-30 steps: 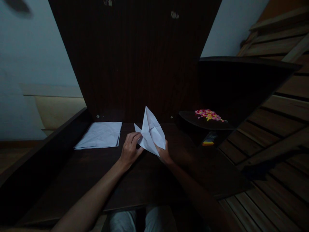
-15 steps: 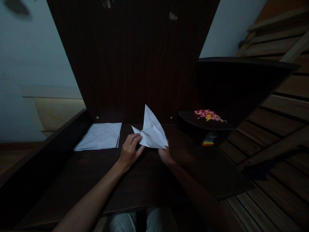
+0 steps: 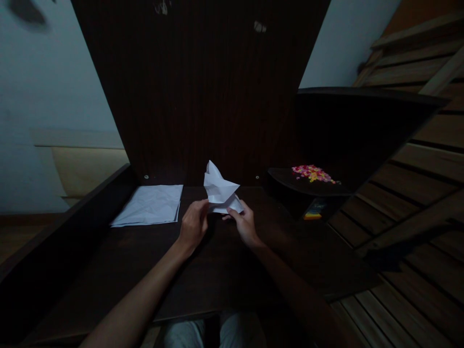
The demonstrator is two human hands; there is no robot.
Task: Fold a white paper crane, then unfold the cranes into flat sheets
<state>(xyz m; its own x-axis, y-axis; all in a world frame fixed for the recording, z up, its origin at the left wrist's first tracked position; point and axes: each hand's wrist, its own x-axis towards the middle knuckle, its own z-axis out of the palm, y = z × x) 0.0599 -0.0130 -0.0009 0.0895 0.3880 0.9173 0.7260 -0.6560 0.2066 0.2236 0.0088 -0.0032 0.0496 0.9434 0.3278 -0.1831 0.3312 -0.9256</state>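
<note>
A partly folded sheet of white paper (image 3: 219, 187) is held up above the dark desk, between both hands. Its creased flaps stand up, with one point at the top and another toward the right. My left hand (image 3: 195, 222) grips its lower left corner, the fingers curled in and their tips partly hidden. On the lower right edge, my right hand (image 3: 243, 223) pinches the paper, thumb on top and fingers beneath. To the left, a small stack of creased white paper sheets (image 3: 148, 205) lies flat on the desk.
The dark wooden desk (image 3: 203, 285) has a tall back panel (image 3: 203, 96) and a raised left side board (image 3: 72, 222). At the right, a low curved shelf (image 3: 282, 179) bears a heap of small pink, red and yellow pieces (image 3: 313, 173). Wooden slats (image 3: 416, 193) stand beyond.
The paper has been turned and folded over, so it looks smaller and its point leans left. My right thumb has come round onto its front. The stack has not moved.
</note>
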